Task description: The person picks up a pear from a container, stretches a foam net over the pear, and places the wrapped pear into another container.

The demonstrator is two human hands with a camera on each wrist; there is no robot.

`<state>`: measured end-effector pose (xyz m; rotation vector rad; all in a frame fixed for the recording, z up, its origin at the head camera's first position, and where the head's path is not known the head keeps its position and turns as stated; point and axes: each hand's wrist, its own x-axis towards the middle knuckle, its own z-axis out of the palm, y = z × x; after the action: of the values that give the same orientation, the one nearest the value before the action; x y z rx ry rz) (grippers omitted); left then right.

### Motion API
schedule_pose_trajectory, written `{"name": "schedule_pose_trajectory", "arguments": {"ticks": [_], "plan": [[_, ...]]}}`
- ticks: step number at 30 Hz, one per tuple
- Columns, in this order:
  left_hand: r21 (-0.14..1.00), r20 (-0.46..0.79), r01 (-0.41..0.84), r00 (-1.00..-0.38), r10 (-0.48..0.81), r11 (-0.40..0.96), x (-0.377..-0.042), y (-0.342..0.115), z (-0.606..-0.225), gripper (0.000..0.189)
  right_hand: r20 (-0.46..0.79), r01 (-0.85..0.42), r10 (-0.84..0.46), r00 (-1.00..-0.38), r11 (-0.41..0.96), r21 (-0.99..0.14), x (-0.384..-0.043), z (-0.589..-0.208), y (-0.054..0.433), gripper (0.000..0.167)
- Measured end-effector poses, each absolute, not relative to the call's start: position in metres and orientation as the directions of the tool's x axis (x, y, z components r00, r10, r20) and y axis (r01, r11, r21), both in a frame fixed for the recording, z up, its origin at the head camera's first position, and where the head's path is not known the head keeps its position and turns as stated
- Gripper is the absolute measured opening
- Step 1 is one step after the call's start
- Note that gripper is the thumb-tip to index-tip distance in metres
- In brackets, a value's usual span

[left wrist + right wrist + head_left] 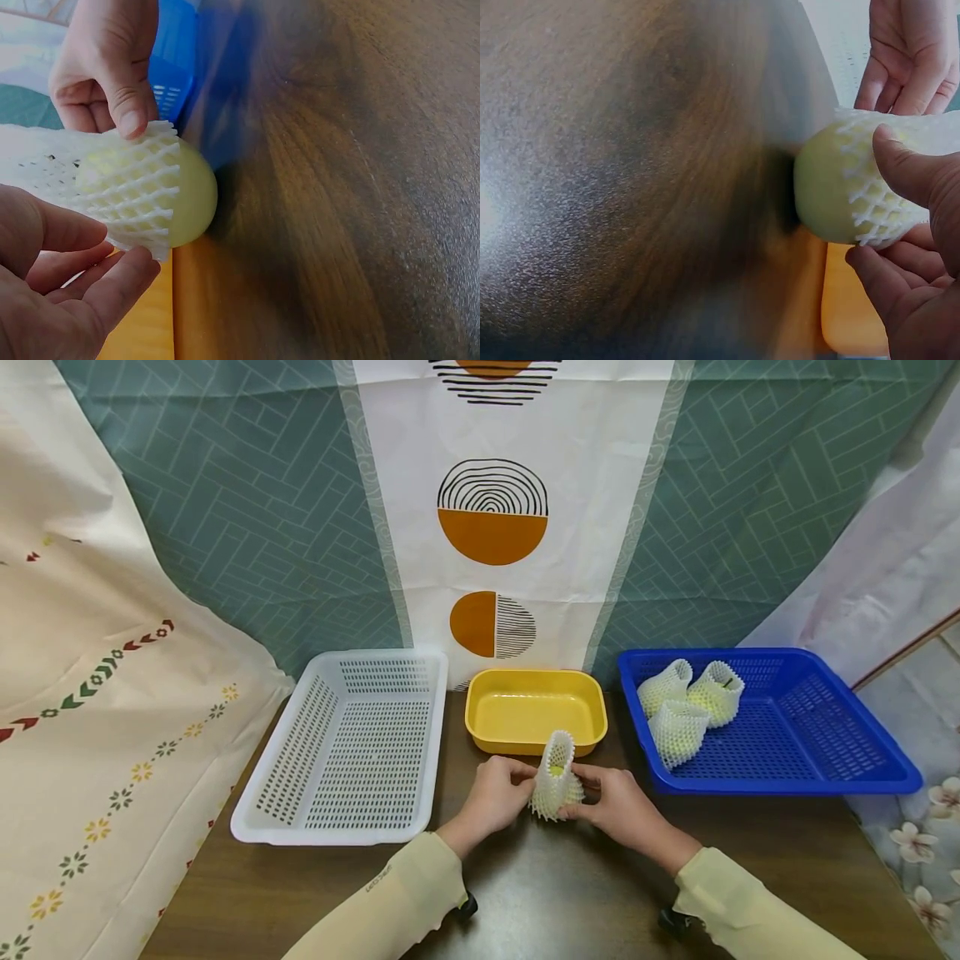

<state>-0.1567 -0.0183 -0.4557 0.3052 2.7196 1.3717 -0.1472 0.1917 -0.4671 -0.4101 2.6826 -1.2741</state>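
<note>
A pale yellow-green round fruit [199,193] stands on the table in front of the yellow tray, partly covered by a white foam net sleeve [553,789]. Its smooth lower part shows bare below the net's edge in both wrist views. From the left, my left hand [497,795] pinches the sleeve near its lower rim with thumb and fingers. On the opposite side my right hand [621,806] grips the netting, its thumb [900,161] lying on the mesh and a fingertip right at the rim. The sleeve's upper end rises, open, above the fruit.
Behind the hands sits a yellow tray [536,747]. To the left is a white perforated basket [375,768]. The blue basket [795,760] on the right holds several net-sleeved fruits [678,731] in its left part. A patterned cloth [491,435] hangs behind the brown table [540,902].
</note>
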Motion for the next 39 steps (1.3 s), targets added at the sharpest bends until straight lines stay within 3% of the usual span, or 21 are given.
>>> {"name": "schedule_pose_trajectory", "arguments": {"ticks": [18,24,29,33,39], "plan": [[0.817,0.034,0.135,-0.982,0.186,0.561,-0.157,-0.02,-0.468,0.015,-0.063,-0.17,-0.403,-0.913,0.517,-0.839,-0.154,-0.482,0.204,0.073],[0.844,0.012,0.129,-0.975,0.222,0.52,-0.155,-0.024,-0.462,0.036,-0.084,-0.137,-0.406,-0.91,0.487,-0.862,-0.156,-0.48,0.213,0.065],[0.892,-0.051,0.107,-0.941,0.334,0.439,-0.156,-0.022,-0.458,0.057,-0.165,0.005,-0.404,-0.9,0.368,-0.93,-0.156,-0.479,0.214,0.055],[0.869,-0.05,0.127,-0.939,0.34,0.479,-0.155,-0.02,-0.459,0.066,-0.201,0.091,-0.375,-0.905,0.291,-0.952,-0.155,-0.481,0.206,0.053],[0.821,-0.037,0.132,-0.959,0.282,0.556,-0.155,-0.025,-0.456,0.066,-0.179,0.08,-0.293,-0.939,0.318,-0.945,-0.158,-0.483,0.192,0.048]]}}
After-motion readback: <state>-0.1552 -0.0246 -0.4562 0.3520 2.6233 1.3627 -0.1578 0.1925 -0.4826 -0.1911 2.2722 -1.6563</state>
